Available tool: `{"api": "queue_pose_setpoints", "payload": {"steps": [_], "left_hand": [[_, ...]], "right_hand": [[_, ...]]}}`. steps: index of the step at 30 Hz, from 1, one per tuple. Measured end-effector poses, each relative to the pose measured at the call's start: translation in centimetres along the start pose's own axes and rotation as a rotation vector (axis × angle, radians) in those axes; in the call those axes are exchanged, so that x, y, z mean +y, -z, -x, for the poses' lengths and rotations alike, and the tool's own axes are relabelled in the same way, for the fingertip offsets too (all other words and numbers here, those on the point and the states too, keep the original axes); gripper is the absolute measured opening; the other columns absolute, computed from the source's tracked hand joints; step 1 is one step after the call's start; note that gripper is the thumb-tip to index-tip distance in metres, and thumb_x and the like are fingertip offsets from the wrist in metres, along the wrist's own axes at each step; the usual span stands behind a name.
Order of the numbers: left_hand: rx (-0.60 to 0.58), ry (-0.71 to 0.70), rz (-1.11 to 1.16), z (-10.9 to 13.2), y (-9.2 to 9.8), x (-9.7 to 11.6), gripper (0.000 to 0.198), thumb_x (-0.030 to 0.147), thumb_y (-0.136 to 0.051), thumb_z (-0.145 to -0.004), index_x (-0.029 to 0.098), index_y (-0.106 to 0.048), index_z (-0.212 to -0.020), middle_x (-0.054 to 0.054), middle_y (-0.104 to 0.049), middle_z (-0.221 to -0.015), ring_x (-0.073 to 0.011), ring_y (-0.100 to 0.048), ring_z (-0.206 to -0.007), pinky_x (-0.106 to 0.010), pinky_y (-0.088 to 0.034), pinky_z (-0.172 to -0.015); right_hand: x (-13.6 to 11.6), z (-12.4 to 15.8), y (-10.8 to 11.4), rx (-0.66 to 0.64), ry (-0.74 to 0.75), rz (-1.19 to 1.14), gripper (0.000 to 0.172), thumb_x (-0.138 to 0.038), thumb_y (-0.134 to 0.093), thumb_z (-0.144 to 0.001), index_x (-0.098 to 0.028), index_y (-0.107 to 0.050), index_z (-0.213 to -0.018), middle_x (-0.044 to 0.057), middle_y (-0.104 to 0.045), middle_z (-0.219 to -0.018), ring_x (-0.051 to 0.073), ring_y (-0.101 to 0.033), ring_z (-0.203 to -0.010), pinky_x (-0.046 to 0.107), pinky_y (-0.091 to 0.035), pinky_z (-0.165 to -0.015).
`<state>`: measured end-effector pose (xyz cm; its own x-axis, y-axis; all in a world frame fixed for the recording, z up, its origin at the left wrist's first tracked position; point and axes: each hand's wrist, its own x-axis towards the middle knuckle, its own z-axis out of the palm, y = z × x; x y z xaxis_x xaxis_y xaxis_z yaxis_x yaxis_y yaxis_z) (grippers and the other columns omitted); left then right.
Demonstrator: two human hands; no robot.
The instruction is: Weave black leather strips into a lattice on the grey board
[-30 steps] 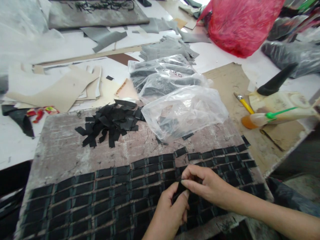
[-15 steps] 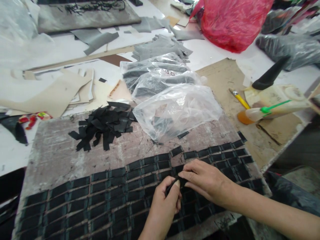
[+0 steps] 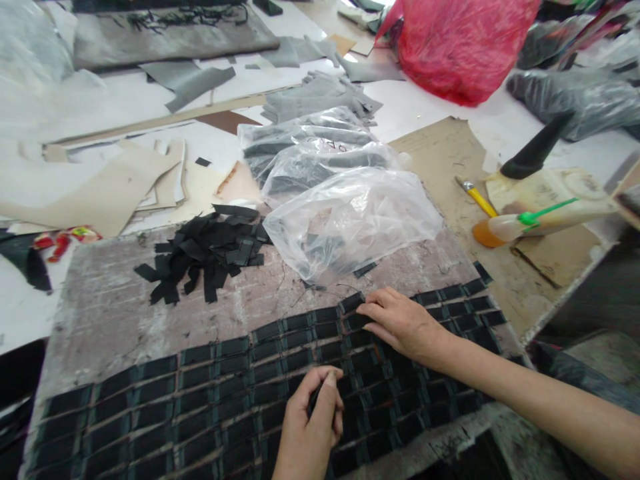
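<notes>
Low in the middle, my left hand [image 3: 313, 417] is closed, thumb against the bent forefinger. A bit of black strip [image 3: 313, 400] shows inside its curl, mostly hidden by the fingers. Up and to the right, my right hand [image 3: 403, 323] has its thumb and fingertips at the end of a small folded black piece [image 3: 355, 322] near the top of the rows. Rows of similar flat black pieces [image 3: 195, 380] cover the front of the worn board [image 3: 105, 300]. Farther back on that board lies a loose heap of black strips [image 3: 203, 250].
Behind the rows lies a clear plastic bag [image 3: 360, 213]. To the right are a yellow-handled brush [image 3: 477, 195], a stained plastic container [image 3: 555, 193] and cardboard [image 3: 435, 150]. Beige offcuts [image 3: 100, 183], grey scraps [image 3: 320, 97] and a red bag [image 3: 463, 47] lie farther back.
My hands were together over a black piece and have parted. The right moved up and slightly left to the upper rows, where a piece now lies; the left drew down and left.
</notes>
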<state>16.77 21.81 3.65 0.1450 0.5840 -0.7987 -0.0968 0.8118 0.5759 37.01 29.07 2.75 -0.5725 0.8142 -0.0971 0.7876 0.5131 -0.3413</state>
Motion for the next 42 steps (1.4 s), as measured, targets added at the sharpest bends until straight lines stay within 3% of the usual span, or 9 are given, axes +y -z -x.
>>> {"api": "queue_pose_setpoints", "payload": {"steps": [11,14,17,23,27,30,33,37,42], "left_hand": [[-0.038,-0.026,-0.001,0.2,-0.2,-0.2,0.042,0.054,-0.054,-0.074,0.014,-0.055,-0.089,0.005,-0.043,-0.056,-0.0062,-0.036,-0.044,-0.019,-0.023,-0.041],[-0.057,-0.035,0.024,0.4,-0.5,0.2,0.043,0.048,-0.051,-0.078,0.013,-0.053,-0.103,0.005,-0.045,-0.058,-0.0063,-0.037,-0.044,-0.019,-0.025,-0.041],[-0.094,-0.04,0.062,0.6,-0.9,0.5,0.055,0.042,-0.048,-0.08,0.016,-0.039,-0.128,0.004,-0.047,-0.062,-0.0068,-0.039,-0.045,-0.019,-0.027,-0.042],[-0.278,-0.033,0.066,0.7,-1.4,0.9,0.071,0.024,-0.047,-0.081,0.019,-0.012,-0.143,0.007,-0.046,-0.055,-0.0056,-0.035,-0.042,-0.018,-0.027,-0.041],[-0.32,-0.033,0.063,0.7,-1.7,0.9,0.076,0.019,-0.049,-0.076,0.021,-0.012,-0.143,0.004,-0.051,-0.065,-0.0043,-0.038,-0.042,-0.017,-0.03,-0.04],[-0.345,-0.016,0.05,0.7,-2.1,0.6,0.08,0.015,-0.051,-0.072,0.023,-0.016,-0.143,0.0,-0.055,-0.079,-0.0033,-0.041,-0.044,-0.018,-0.033,-0.042],[-0.354,-0.017,0.06,0.6,-2.5,0.2,0.081,0.013,-0.052,-0.07,0.023,-0.017,-0.142,-0.001,-0.055,-0.082,-0.0028,-0.041,-0.043,-0.018,-0.034,-0.042],[-0.345,-0.041,0.034,0.3,-3.1,0.6,0.075,0.015,-0.049,-0.075,0.022,-0.018,-0.142,0.003,-0.052,-0.069,-0.0037,-0.038,-0.044,-0.017,-0.031,-0.042],[-0.307,-0.08,-0.081,-0.6,-3.9,1.8,0.062,0.028,-0.046,-0.08,0.018,-0.027,-0.138,0.003,-0.052,-0.068,-0.0053,-0.04,-0.046,-0.019,-0.031,-0.043]], "right_hand": [[0.2,-0.2,-0.2,-0.014,0.029,0.031,0.021,-0.012,-0.058,-0.08,-0.015,-0.058,-0.101,0.01,-0.055,-0.095,0.024,-0.05,-0.087,0.038,-0.05,-0.074],[-0.5,0.0,0.2,0.042,0.022,-0.099,0.02,-0.014,-0.052,-0.085,-0.017,-0.056,-0.104,0.01,-0.055,-0.097,0.024,-0.051,-0.091,0.038,-0.048,-0.078],[-2.5,0.4,1.1,0.049,-0.011,-0.393,0.016,-0.019,-0.048,-0.089,-0.019,-0.055,-0.103,0.008,-0.055,-0.097,0.02,-0.052,-0.093,0.032,-0.046,-0.08],[-6.3,0.9,2.3,-0.223,-0.103,-0.876,0.014,-0.022,-0.048,-0.088,-0.019,-0.06,-0.093,0.004,-0.057,-0.092,0.015,-0.055,-0.087,0.025,-0.044,-0.078],[-5.8,1.0,1.9,-0.398,-0.324,-1.068,0.014,-0.029,-0.054,-0.08,-0.017,-0.058,-0.084,0.002,-0.056,-0.078,0.014,-0.054,-0.07,0.024,-0.044,-0.064],[-5.2,1.1,1.7,-0.501,-0.379,-1.167,0.018,-0.032,-0.053,-0.079,-0.016,-0.055,-0.085,0.001,-0.056,-0.073,0.014,-0.052,-0.065,0.024,-0.043,-0.058],[-4.8,1.4,1.6,-0.443,-0.304,-1.068,0.012,-0.028,-0.052,-0.078,-0.016,-0.056,-0.078,0.002,-0.056,-0.072,0.014,-0.052,-0.066,0.024,-0.042,-0.06],[-4.6,1.9,1.6,-0.2,-0.144,-0.885,0.015,-0.022,-0.049,-0.083,-0.017,-0.054,-0.07,0.001,-0.054,-0.072,0.012,-0.05,-0.067,0.022,-0.04,-0.062],[-2.9,2.3,1.9,-0.055,-0.266,-0.827,0.018,-0.025,-0.046,-0.087,-0.018,-0.053,-0.073,0.0,-0.051,-0.073,0.012,-0.049,-0.066,0.022,-0.039,-0.062]]}}
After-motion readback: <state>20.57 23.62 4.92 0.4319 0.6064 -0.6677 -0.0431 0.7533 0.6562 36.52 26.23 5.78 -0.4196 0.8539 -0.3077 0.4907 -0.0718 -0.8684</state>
